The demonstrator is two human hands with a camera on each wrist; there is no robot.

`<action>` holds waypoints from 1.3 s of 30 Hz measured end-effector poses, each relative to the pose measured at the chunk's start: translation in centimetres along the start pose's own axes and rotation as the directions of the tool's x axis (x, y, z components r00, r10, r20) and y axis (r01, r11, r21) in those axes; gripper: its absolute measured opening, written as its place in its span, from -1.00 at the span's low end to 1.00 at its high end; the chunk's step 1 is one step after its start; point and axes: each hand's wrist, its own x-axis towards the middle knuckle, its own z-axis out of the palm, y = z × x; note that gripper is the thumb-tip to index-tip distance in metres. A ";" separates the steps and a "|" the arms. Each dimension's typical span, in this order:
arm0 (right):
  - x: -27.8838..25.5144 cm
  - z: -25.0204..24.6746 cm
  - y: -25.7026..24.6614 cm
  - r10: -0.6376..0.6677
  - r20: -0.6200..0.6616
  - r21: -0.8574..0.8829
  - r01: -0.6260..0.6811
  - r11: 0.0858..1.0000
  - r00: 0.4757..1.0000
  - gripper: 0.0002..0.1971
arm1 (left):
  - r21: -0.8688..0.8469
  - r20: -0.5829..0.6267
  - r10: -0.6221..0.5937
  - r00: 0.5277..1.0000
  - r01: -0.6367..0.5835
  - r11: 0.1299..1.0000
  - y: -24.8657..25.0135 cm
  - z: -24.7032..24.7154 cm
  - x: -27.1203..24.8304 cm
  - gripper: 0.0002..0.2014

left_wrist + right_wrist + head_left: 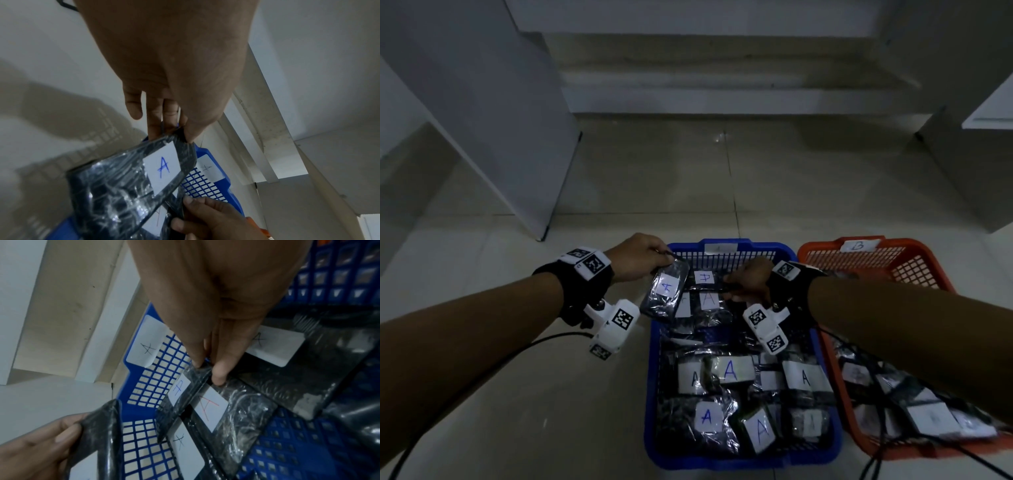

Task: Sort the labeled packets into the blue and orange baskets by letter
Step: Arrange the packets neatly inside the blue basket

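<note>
Blue ink "A" marks the label of the packet (665, 293) that the left hand (637, 257) pinches by its top edge over the far-left rim of the blue basket (654, 359). The right hand (748, 279) pinches another A packet (180, 390) by the far wall, which carries an "A" tag. The orange basket (914, 263) just beside carries "B".

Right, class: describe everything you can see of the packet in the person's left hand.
The packet is dark and flat, wrapped in crinkled clear film, with a white label bearing a blue handwritten A. The left hand pinches its top corner, so it hangs tilted over the near-left corner of the blue basket, above other A packets. The right hand's fingers lie beside its lower edge.
</note>
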 end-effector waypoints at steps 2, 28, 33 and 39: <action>0.5 -0.4 0.3 -0.063 -0.014 -0.037 0.062 0.997 0.998 -0.86 | 0.015 0.012 -0.004 1.000 0.004 1.000 0.0 0.0 -0.1 -0.81; -6.2 -2.8 -1.6 -0.172 0.266 0.073 0.158 0.985 0.948 -0.52 | -0.052 0.191 0.016 0.981 -0.007 0.999 2.1 2.4 -0.7 -0.80; -5.9 -1.7 -1.9 -0.136 0.319 0.142 0.094 0.985 0.938 -0.69 | 0.133 0.218 0.077 0.973 -0.107 0.985 2.5 3.8 0.2 -0.79; -5.3 -2.7 -1.2 -0.151 0.199 -0.055 0.165 0.985 0.968 -0.93 | 0.413 0.247 0.123 0.961 -0.219 0.884 2.3 3.6 0.8 -0.80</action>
